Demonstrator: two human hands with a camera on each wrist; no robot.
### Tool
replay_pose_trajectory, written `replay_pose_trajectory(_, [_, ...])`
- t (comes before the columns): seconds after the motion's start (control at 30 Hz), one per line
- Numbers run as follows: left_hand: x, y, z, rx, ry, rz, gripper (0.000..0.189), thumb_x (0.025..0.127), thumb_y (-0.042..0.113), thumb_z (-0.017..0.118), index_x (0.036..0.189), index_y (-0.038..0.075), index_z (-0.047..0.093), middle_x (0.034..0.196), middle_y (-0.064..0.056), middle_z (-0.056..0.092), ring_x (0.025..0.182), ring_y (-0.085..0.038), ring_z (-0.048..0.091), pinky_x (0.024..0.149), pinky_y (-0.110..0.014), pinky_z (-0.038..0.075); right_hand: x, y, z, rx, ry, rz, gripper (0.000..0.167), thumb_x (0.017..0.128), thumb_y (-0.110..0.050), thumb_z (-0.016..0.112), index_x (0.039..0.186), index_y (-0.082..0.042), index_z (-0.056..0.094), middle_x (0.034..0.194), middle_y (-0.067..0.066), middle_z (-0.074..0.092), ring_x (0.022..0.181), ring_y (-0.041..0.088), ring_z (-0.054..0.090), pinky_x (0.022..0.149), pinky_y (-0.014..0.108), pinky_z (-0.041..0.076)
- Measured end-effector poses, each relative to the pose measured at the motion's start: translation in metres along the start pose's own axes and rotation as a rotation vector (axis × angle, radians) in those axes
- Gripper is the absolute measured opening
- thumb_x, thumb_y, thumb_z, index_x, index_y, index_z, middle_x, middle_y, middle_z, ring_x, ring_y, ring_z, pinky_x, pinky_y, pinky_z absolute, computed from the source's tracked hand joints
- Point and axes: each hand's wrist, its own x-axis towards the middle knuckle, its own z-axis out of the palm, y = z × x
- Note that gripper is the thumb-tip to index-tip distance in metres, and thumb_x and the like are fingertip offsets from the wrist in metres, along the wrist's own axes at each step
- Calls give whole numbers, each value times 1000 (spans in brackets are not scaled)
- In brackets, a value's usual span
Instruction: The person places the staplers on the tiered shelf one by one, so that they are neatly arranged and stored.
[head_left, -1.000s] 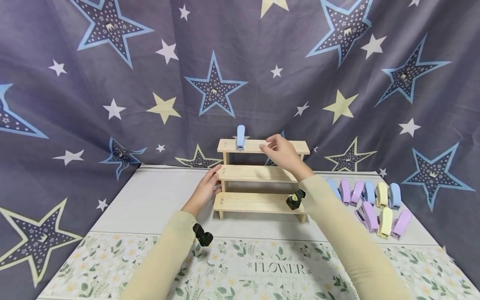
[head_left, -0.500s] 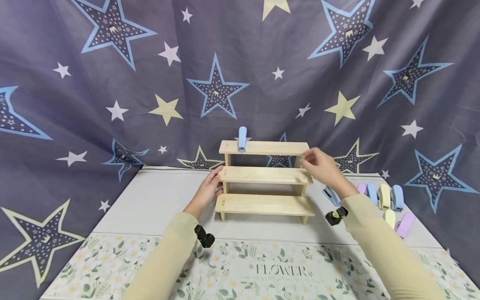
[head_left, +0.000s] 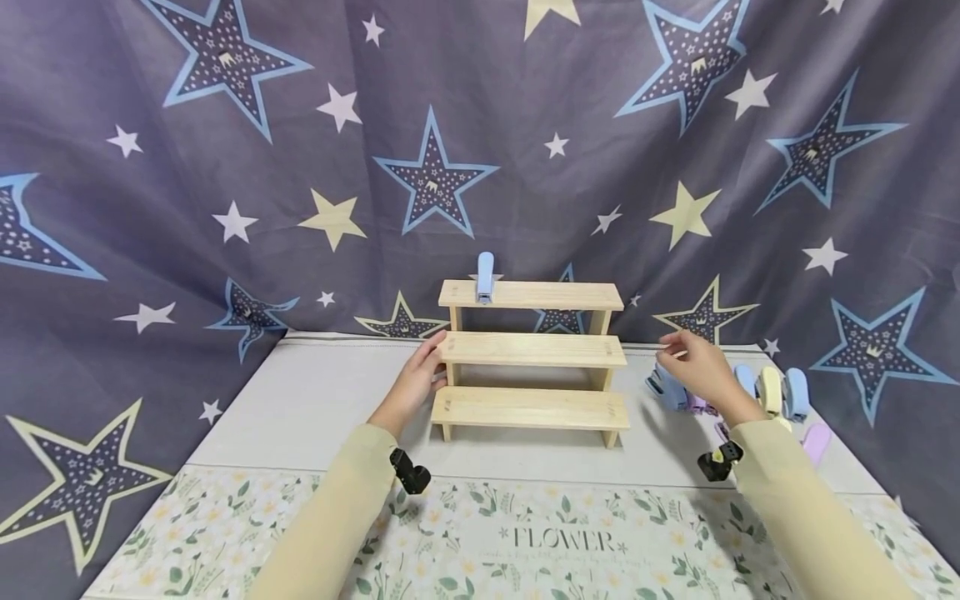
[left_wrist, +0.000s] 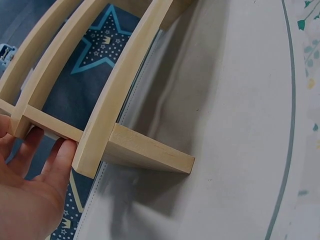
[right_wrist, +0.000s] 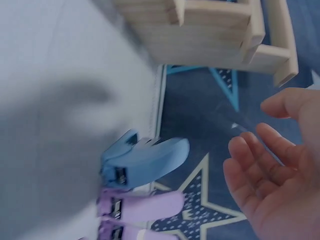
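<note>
The curved blue plastic stapler (right_wrist: pixel 147 162) lies below the nearer right hand (head_left: pixel 701 372), thumb and fingers apart, empty.

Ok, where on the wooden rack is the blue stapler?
In the head view, the blue stapler stands on the top shelf, near its left end.

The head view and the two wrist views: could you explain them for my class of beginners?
There is no machine here, only a person at work. One camera on the head looks forward and down; small black cameras on the wrists give the two close views. On the white table stands a three-tier pale wooden shelf, a narrow light-blue stapler on its top tier. Blue, purple and yellow staplers sit to its right. The bare left hand holds the shelf's left end; the bare right hand, loosely curled, is near the staplers and holds nothing.
</note>
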Motion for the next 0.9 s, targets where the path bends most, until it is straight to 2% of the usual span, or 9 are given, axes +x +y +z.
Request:
replay_pose_trajectory(0.3, [2,-1,-2,-1,-13,6,48,112,20,31,159,15,29,155,-22,34,138,-40,39,112,-52,38,-8,33,12,-69,-48,76,40,96,-13,62,127,12,56,115,31,65,104,48,63,88,57,53])
replay_pose_trajectory(0.53, [-1,6,-3,-21,-31,-2,49,112,19,29,160,12,25,157,-24,29,140,-42,35,114,-54,34,-11,44,19,-69,-61,131,50,95,-17,64,131,15,52,121,34,61,110,49,60,89,55,54])
replay_pose_trajectory(0.63, [2,2,-3,-11,-28,-2,48,112,20,30,160,14,27,158,-22,30,140,-41,37,114,-53,35,-12,45,23,-84,-63,130,53,94,-18,66,133,15,51,122,34,61,111,49,60,90,56,53])
replay_pose_trajectory(0.73, [2,1,-3,8,-18,-1,48,112,20,30,159,15,28,156,-21,33,139,-40,39,112,-52,38,-13,46,27,-115,-54,119,54,93,-16,67,133,16,51,118,34,63,108,50,61,93,60,50])
replay_pose_trajectory(0.9, [1,-1,-2,4,-5,-4,48,111,20,30,159,16,30,155,-21,34,138,-40,39,113,-52,37,-16,48,29,-168,-51,111,49,91,-15,67,125,19,56,106,34,66,98,51,63,85,60,51])
